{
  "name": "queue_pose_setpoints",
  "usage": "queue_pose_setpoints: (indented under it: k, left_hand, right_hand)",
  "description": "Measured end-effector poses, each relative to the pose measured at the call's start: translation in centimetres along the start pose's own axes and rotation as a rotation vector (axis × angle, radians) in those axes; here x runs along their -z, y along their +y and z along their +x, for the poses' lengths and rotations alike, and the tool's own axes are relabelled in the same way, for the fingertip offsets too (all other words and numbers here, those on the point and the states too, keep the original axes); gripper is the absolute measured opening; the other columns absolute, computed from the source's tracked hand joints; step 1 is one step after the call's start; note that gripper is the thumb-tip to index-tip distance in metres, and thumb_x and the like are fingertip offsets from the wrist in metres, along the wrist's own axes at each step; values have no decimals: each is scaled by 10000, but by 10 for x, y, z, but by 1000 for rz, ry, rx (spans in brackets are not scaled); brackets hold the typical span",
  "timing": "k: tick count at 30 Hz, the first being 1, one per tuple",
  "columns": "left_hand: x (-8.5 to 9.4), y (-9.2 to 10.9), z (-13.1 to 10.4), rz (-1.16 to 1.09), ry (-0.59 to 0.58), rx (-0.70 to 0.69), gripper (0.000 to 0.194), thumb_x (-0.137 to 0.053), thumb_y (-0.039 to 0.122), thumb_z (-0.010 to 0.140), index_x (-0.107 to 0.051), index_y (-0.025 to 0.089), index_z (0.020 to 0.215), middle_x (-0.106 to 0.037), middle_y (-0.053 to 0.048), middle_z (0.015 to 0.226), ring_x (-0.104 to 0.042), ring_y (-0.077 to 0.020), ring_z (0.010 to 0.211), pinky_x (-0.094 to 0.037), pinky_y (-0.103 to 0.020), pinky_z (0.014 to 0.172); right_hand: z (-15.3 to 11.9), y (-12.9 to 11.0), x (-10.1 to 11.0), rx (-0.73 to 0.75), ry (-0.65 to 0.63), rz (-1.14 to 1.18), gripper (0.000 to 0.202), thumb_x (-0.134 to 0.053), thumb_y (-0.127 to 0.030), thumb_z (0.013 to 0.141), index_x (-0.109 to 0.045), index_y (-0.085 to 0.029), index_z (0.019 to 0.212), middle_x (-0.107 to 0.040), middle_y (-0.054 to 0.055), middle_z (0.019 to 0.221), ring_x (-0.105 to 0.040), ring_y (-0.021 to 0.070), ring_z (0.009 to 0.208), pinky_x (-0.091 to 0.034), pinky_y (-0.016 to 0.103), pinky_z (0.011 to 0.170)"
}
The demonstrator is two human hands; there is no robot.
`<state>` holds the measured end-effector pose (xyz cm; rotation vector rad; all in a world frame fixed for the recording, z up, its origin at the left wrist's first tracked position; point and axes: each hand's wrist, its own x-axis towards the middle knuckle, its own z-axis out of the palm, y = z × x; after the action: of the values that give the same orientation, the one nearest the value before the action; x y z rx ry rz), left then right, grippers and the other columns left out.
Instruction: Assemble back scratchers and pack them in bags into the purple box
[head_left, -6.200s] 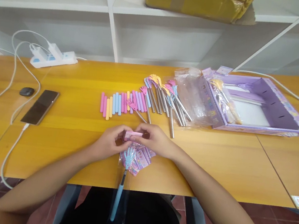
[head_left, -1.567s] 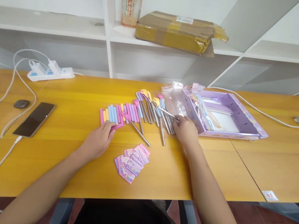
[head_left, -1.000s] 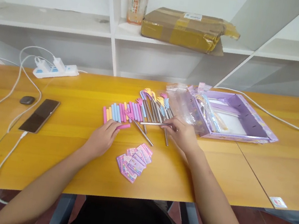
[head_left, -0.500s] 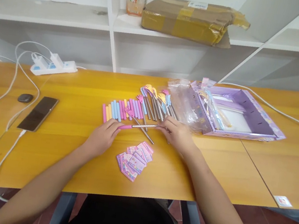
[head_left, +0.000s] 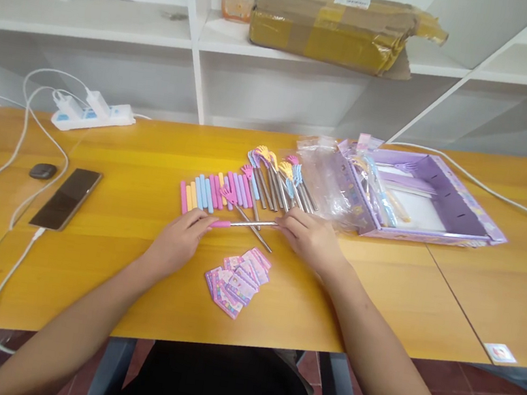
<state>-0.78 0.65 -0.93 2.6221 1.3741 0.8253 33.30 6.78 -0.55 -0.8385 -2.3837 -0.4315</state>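
Observation:
My left hand (head_left: 177, 237) is closed on the pink handle (head_left: 220, 223) of a back scratcher. My right hand (head_left: 309, 237) grips the far end of its thin metal rod (head_left: 254, 224), covering that end. The rod lies nearly level between the two hands. Just beyond is a row of loose pink, yellow, blue and purple handles (head_left: 202, 192). A pink hand-shaped head (head_left: 228, 195) on a metal rod lies slanted across them. More metal rods with coloured hand-shaped heads (head_left: 272, 172) lie behind my right hand. Small printed cards (head_left: 237, 281) are heaped on the near side.
A purple open box (head_left: 447, 192) with bagged pieces stands at the right, clear plastic bags (head_left: 327, 184) beside it. On the left are a phone (head_left: 66, 199) on a cable, a small black case (head_left: 43, 171) and a power strip (head_left: 94, 117). A taped carton (head_left: 328, 29) sits on the shelf.
Both hands keep hold of the same back scratcher. The exposed metal rod between them looks slightly shorter, and the view has shifted a little.

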Motion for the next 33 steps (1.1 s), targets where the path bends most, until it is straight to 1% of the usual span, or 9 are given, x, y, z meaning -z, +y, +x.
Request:
queue_pose_setpoints:
  k: [6, 9, 12, 15, 17, 19, 23, 26, 33]
  left_hand:
    - [-4, 7, 0, -95, -75, -21, 393, -390, 234, 1160, -622, 264, 1476, -638, -57, 1100, -656, -174, 954, -571, -314, 861]
    - [-4, 7, 0, -94, -64, 23, 369, -383, 237, 1162, -641, 238, 1426, -649, -66, 1126, -665, -179, 979, -571, -322, 875]
    - [-2, 6, 1, -76, -13, 66, 317, -407, 247, 1155, -656, 208, 1347, -670, -81, 1142, -675, -194, 1003, -572, -333, 874]
    - [1, 5, 1, -64, 16, 78, 301, -411, 241, 1151, -652, 208, 1327, -677, -90, 1153, -679, -204, 1031, -572, -345, 895]
    - [2, 6, 2, -58, 22, 79, 307, -402, 233, 1152, -647, 207, 1336, -678, -92, 1160, -677, -204, 1045, -572, -348, 910]
    - [4, 6, 2, -53, 23, 76, 311, -399, 225, 1152, -643, 203, 1343, -679, -92, 1165, -676, -203, 1055, -571, -345, 915]
    - [3, 5, 2, -49, 30, 74, 313, -393, 227, 1151, -642, 211, 1339, -675, -89, 1158, -680, -202, 1039, -575, -347, 904]
    - [3, 3, 1, -50, 36, 70, 318, -391, 234, 1153, -644, 212, 1345, -665, -89, 1156, -676, -202, 1030, -574, -349, 898]
    - [3, 6, 1, -125, -52, 69, 360, -400, 237, 1157, -654, 268, 1410, -649, -68, 1147, -671, -184, 1002, -569, -329, 902]
  right_hand:
    - [3, -14, -10, 52, -21, 72, 190, -569, -206, 1113, -713, -179, 992, -705, 24, 870, -602, 137, 698, -409, 303, 649]
    - [5, -15, -11, 35, 8, 139, 139, -631, -302, 1098, -717, -197, 1070, -739, 38, 970, -667, 150, 792, -462, 298, 709]
    - [4, -8, -5, -87, 127, 132, 250, -710, -413, 1046, -712, -215, 1200, -735, 81, 1116, -709, 193, 933, -518, 309, 784]
    - [0, 3, 4, -298, 198, 105, 373, -749, -485, 1002, -711, -221, 1263, -700, 122, 1182, -703, 239, 970, -546, 351, 821]
    - [-3, 10, 8, -443, 166, 179, 407, -734, -514, 1001, -709, -220, 1282, -694, 127, 1187, -684, 225, 877, -547, 367, 798]
    - [-4, 15, 10, -547, 82, 349, 382, -702, -513, 1016, -721, -214, 1253, -722, 100, 1090, -641, 192, 754, -530, 350, 724]
    - [-3, 15, 8, -631, -123, 746, 341, -647, -524, 1039, -775, -208, 1035, -738, 54, 861, -640, 191, 721, -504, 311, 631]
    - [-3, 11, 3, -716, -189, 960, 389, -640, -562, 1033, -766, -195, 1009, -706, 38, 795, -606, 170, 628, -494, 297, 546]
    - [-5, 6, -5, -706, -195, 981, 377, -659, -541, 1022, -776, -189, 955, -717, 37, 805, -590, 149, 609, -480, 284, 562]
